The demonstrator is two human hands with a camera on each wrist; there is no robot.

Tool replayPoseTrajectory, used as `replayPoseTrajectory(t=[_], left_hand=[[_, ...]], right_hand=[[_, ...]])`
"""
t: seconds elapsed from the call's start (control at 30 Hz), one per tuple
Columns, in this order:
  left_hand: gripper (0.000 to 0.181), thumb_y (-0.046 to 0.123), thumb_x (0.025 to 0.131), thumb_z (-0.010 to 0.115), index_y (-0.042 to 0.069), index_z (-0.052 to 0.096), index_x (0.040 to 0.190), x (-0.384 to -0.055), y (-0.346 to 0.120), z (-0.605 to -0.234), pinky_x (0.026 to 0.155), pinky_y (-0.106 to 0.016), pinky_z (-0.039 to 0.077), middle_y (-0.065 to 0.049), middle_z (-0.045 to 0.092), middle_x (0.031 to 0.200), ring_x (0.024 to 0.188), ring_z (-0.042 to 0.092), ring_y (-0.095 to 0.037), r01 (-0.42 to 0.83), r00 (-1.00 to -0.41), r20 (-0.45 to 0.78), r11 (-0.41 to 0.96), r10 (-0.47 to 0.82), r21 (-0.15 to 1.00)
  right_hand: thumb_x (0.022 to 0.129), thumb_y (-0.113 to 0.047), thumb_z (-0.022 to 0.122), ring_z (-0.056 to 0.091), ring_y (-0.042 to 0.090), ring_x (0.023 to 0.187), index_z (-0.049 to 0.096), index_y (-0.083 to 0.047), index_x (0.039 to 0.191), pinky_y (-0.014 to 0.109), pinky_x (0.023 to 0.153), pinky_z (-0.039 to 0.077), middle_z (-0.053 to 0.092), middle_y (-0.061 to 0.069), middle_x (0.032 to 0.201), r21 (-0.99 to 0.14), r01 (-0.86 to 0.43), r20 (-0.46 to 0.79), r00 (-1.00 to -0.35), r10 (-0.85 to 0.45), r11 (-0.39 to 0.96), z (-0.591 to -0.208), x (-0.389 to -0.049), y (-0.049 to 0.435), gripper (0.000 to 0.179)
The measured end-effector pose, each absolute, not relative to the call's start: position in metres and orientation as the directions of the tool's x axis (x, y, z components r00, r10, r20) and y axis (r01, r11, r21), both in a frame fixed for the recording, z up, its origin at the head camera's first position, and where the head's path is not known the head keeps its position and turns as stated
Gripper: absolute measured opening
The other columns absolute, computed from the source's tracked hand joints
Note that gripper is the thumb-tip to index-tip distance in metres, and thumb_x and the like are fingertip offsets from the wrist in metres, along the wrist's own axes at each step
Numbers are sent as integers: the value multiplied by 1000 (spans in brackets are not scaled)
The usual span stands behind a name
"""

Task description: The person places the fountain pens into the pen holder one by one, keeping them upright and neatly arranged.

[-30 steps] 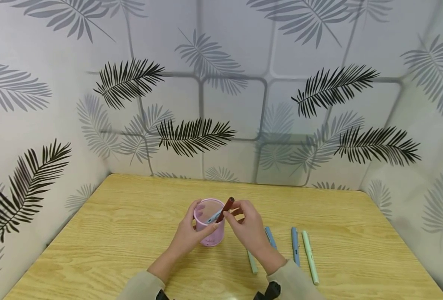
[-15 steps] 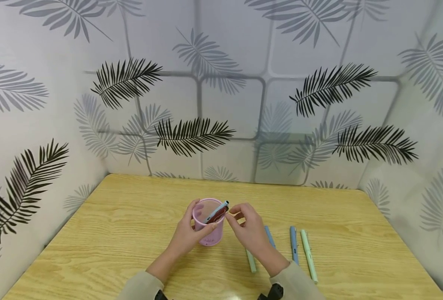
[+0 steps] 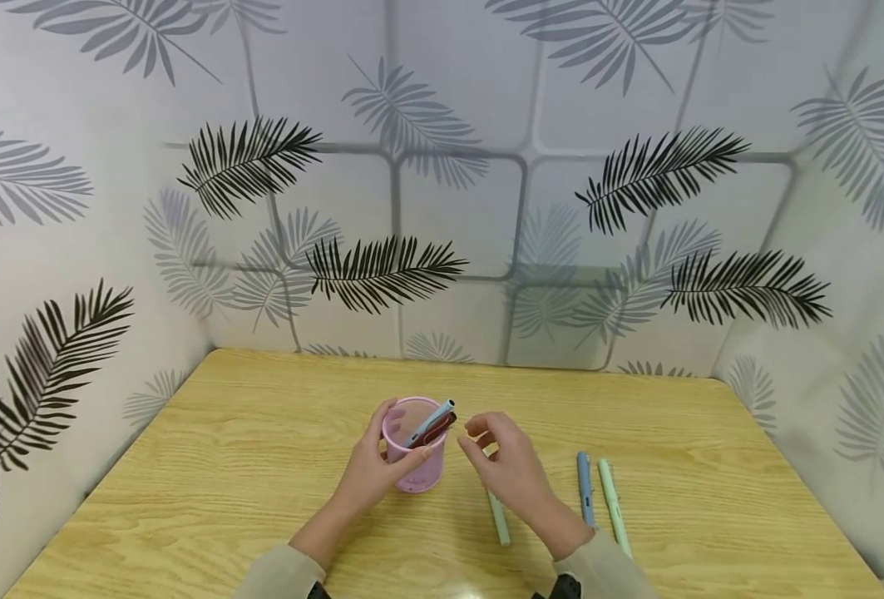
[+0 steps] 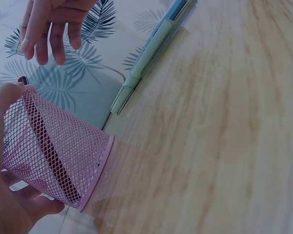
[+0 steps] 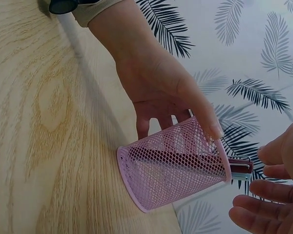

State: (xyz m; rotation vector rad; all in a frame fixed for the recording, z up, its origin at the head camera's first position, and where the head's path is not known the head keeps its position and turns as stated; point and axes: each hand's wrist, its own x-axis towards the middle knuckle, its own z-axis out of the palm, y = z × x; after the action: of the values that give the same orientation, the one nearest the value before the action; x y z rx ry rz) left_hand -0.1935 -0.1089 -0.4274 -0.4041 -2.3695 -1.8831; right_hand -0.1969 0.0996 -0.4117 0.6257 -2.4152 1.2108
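Observation:
My left hand (image 3: 372,470) grips a pink mesh pen cup (image 3: 417,477), thumb across its near rim and fingers round its far side. The cup stands upright on the table. Inside it lean a dark red pen (image 3: 437,428) and a light blue pen (image 3: 427,422), side by side, their ends poking out over the right of the rim. In the left wrist view the dark red pen (image 4: 49,146) shows through the mesh, slanting to the base. Just right of the cup, my right hand (image 3: 512,472) holds nothing, its fingers loosely bent and apart from the pens.
Right of the cup, a pale green pen (image 3: 499,520) lies partly under the right hand. Farther right lie a blue pen (image 3: 585,489) and a light green pen (image 3: 614,506). A leaf-patterned backdrop (image 3: 456,316) rises behind the wooden table (image 3: 262,433).
The dark red pen has slid down into the cup beside the light blue one. My right hand has let go of it and drawn back right, covering a blue pen seen earlier.

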Motion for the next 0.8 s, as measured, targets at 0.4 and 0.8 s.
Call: replayPoseTrajectory(t=[0.4,0.8], left_hand=[[84,19,82,73,6,21,147,-195,-109,-430,86,-48,47,-23,35,140,117,46,-44,285,-955,261,202,138,937],[86,21,81,74,12,21,147,-206,-113,-447,85,-45,48,-19,36,141,115,48,-42,270,-960,250,180,128,946]], right_hand=[[85,-10,69,58,13,77,62,-12,97,23,58,48,62,3,92,-647,-508,480,-851,-214,569,-415,-194,116,14],[85,-9,68,56,9,70,62,-12,96,22,56,48,59,-6,85,-680,-472,452,-873,-186,561,-416,-192,127,13]])
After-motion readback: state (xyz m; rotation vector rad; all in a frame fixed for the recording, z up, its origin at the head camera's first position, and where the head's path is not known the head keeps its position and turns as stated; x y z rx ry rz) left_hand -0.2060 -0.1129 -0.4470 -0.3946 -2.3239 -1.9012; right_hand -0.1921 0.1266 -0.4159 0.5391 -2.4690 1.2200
